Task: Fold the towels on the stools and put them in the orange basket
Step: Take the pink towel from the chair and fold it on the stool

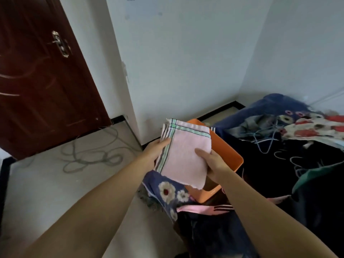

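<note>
A folded pink towel point(183, 155) with green and dark stripes along two edges is held flat in the air between both hands. My left hand point(155, 150) grips its left striped edge, thumb on top. My right hand point(212, 163) grips its right side, thumb pressed on the pink face. Directly beneath and behind the towel sits the orange basket point(229, 152), mostly covered by the towel; what lies inside it is hidden. No stool is visible in the frame.
A bed point(279, 164) heaped with dark and floral bedding, clothes and hangers fills the right side. A blue floral cloth point(167, 190) hangs below the basket. A loose cable point(89, 155) coils on the pale floor. A dark wooden door point(41, 71) stands at left, white walls behind.
</note>
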